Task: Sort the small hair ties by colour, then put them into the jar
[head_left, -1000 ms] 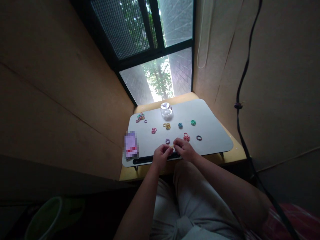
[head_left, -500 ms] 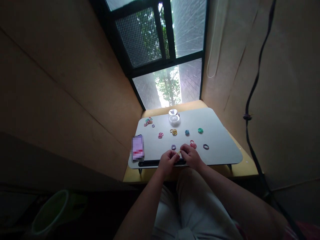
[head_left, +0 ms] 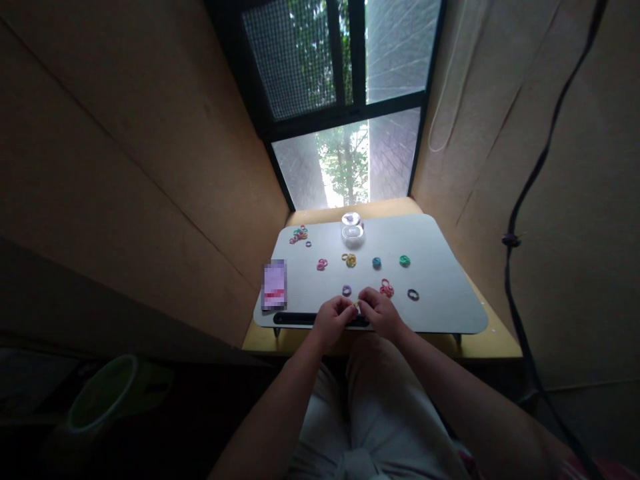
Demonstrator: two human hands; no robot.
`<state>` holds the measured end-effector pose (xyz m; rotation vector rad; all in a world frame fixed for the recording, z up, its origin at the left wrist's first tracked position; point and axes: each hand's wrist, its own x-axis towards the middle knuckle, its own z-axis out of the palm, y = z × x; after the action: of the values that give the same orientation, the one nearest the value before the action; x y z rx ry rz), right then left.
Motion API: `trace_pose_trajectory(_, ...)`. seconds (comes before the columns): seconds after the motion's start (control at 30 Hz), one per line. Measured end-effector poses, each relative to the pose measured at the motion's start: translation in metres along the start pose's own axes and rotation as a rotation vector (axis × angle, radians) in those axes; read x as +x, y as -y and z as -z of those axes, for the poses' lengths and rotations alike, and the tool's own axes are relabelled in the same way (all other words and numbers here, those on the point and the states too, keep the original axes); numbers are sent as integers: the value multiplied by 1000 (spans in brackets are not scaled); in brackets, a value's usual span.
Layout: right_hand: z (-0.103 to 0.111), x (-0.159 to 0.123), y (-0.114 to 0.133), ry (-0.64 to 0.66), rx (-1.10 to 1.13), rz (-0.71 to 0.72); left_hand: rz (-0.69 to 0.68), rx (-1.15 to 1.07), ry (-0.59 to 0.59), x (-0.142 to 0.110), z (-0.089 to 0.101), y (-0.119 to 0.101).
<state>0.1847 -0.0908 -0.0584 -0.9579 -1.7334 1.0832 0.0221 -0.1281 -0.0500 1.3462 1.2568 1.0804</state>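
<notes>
Over the front edge of the white table point(head_left: 440, 300), my left hand point(head_left: 332, 319) and my right hand point(head_left: 381, 313) meet, fingers pinched. Between their fingertips is a small yellow hair tie point(head_left: 356, 304), mostly covered by the fingers. Just beyond lies a purple hair tie point(head_left: 347, 291). Red hair ties point(head_left: 387, 288) sit close to my right hand, with a dark one point(head_left: 413, 295) further right. Small groups of pink point(head_left: 322, 265), yellow point(head_left: 351, 261), blue point(head_left: 377, 263) and green hair ties point(head_left: 405, 261) form a row behind.
A mixed pile of hair ties point(head_left: 299, 235) lies at the back left. A clear round container point(head_left: 353, 233), its lid raised, stands at the back. A phone point(head_left: 275, 285) rests on the left. A black strip point(head_left: 295, 319) runs along the front edge. A dark cord point(head_left: 510, 200) hangs at right.
The camera view has shifted slightly. Both hands stay together at the front edge, and the yellow hair tie shows a little less between the fingertips.
</notes>
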Motion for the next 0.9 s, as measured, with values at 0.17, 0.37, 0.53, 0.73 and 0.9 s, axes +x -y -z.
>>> trace_pose_trajectory(0.17,0,-1,-4,12,37,-25,-4,63,-40,-2,1,-2)
trace_pose_trajectory(0.37,2,-1,-2,-14,127,-38,44,-47,-83,1,2,-9)
trace_pose_trajectory(0.53,3,-1,1,-4,127,-30,55,-105,-86,2,0,-13)
trace_pose_trajectory(0.73,3,-2,-2,6,126,-38,-1,50,-136,13,6,-21)
trace_pose_trajectory(0.9,5,-2,0,29,115,-33,-96,340,-157,48,20,-44)
